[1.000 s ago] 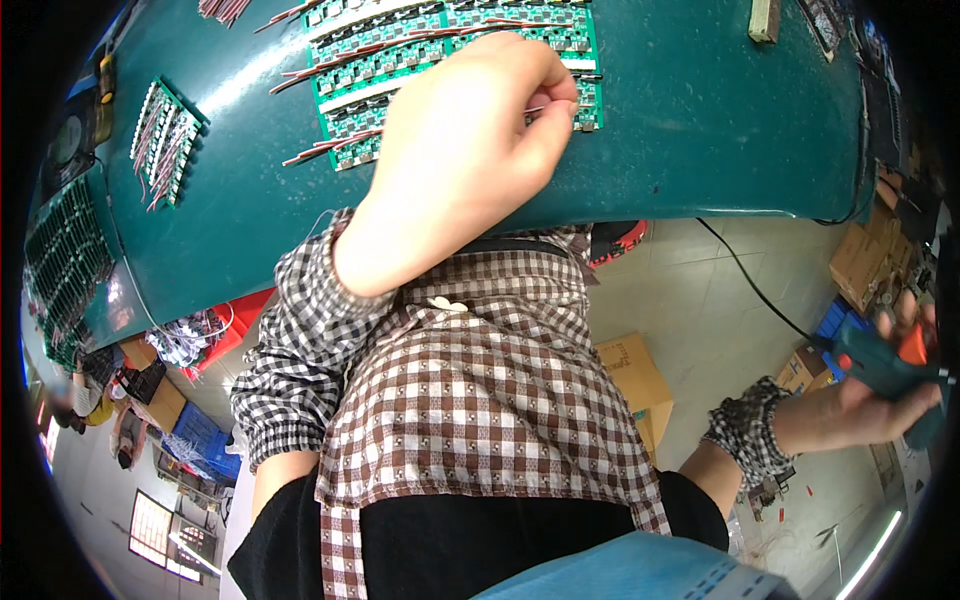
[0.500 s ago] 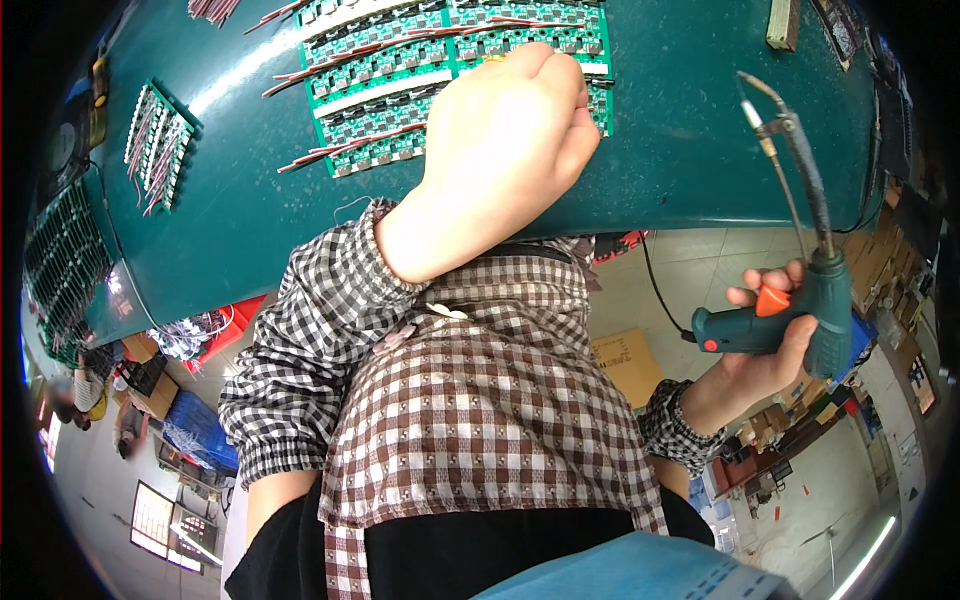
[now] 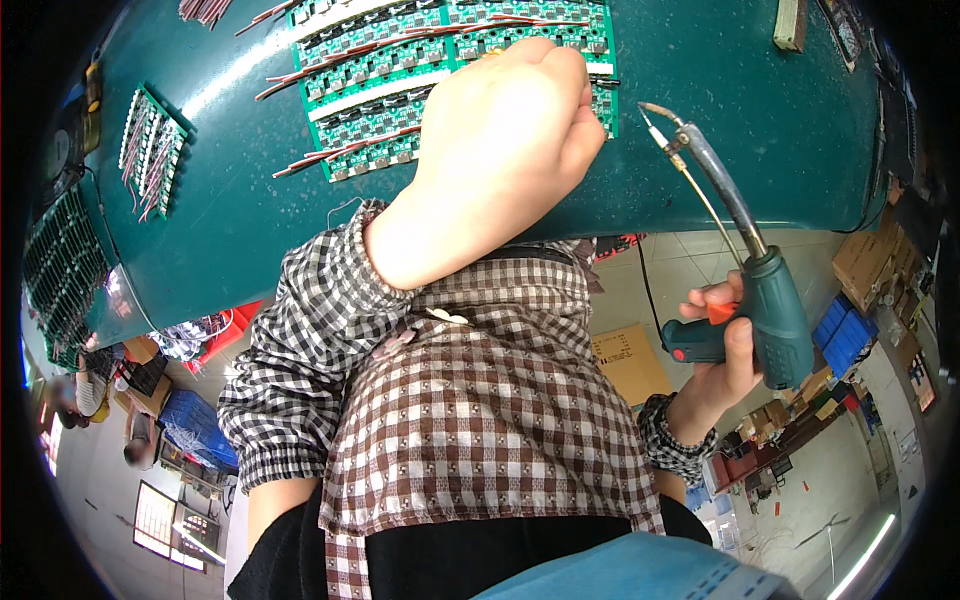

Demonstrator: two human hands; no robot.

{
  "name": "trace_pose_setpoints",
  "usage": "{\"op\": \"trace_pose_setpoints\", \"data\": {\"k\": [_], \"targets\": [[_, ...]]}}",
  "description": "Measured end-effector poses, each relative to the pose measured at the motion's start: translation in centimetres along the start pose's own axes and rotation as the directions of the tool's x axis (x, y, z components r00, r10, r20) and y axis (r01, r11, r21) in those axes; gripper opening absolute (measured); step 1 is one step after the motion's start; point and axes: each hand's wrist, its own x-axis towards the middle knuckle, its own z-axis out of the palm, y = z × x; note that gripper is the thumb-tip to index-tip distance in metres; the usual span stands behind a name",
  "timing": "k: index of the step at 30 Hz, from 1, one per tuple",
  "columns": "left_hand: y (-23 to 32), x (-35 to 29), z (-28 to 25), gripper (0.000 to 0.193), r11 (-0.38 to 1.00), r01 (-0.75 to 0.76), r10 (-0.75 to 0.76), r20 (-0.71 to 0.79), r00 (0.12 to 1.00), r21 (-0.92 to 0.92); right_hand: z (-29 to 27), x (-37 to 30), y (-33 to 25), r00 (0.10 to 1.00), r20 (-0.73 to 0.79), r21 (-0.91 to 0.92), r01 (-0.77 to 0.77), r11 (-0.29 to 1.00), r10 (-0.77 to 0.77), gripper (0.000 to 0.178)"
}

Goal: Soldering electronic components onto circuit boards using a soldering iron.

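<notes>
A panel of green circuit boards lies on the table in front of me, with rows of small parts, white strips and thin red, white and dark wires across it. My left hand is closed over the panel's near right part, knuckles up. Its fingertips, and whatever they pinch, are hidden beneath it. At the right, my right hand grips a green soldering gun with an orange-red trigger. The gun's bent metal tip and thin feed tube point up and left, just right of the panel and apart from it.
A smaller board panel with wires lies on the green table at the left. A wire bundle is at the far left, and a small block at the far right. The gun's black cord hangs below the table edge.
My right hand has brought the soldering gun leftward, tilting it so its tip is nearer the panel's right edge. My left hand stays closed over the boards, almost unmoved.
</notes>
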Motion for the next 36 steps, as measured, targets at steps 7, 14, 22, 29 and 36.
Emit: {"op": "trace_pose_setpoints", "data": {"k": [7, 14, 22, 29, 36], "targets": [[0.05, 0.0, 0.14, 0.007, 1.0, -0.026, 0.025, -0.03, 0.999, -0.004, 0.43, -0.5, 0.34, 0.999, 0.048, -0.047, -0.001, 0.999, 0.003, 0.047], [-0.04, -0.08, 0.28, 0.008, 0.999, -0.048, 0.048, -0.059, 0.997, -0.001, 0.61, -0.57, 0.37, 0.999, 0.051, -0.065, -0.016, 0.998, 0.02, 0.045], [-0.14, -0.15, 0.5, 0.009, 0.998, -0.063, 0.062, -0.079, 0.995, -0.019, 0.54, -0.37, 0.56, 0.998, 0.067, -0.051, 0.018, 0.999, -0.015, 0.04], [-0.25, -0.17, 0.48, 0.01, 0.997, -0.07, 0.068, -0.069, 0.995, -0.019, 0.66, -0.4, 0.39, 0.998, 0.057, -0.03, -0.006, 1.0, 0.007, 0.039], [-0.03, -0.23, 0.46, 0.01, 0.999, -0.054, 0.053, -0.066, 0.996, -0.006, 0.85, -0.49, 0.38, 0.999, 0.051, -0.044, -0.013, 0.999, 0.015, 0.039]]}}
